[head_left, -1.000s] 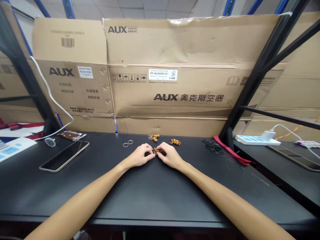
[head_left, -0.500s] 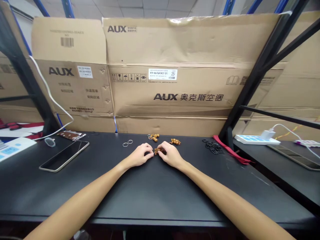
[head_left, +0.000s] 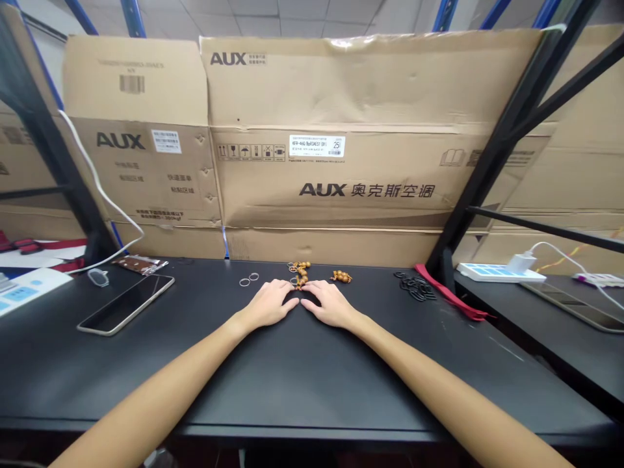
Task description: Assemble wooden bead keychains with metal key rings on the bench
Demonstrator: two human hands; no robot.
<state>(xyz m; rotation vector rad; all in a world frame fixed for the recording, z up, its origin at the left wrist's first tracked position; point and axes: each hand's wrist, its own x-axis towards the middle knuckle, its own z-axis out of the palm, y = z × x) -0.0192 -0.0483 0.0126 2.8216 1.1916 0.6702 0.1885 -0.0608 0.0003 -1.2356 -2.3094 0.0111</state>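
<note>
Big cardboard AUX boxes (head_left: 336,97) lean up behind the black table (head_left: 312,390), with black rack posts (head_left: 492,149) in front of them on the right. Over on the left there's a phone (head_left: 125,304) lying face up, a little brown packet (head_left: 139,264) just past it, and a white cable (head_left: 100,185) running down the boxes. On the right, a red strap (head_left: 451,294) drapes off the table edge, and a white power strip (head_left: 494,273) sits on the next table (head_left: 560,312) with a charger (head_left: 519,263) plugged in.
</note>
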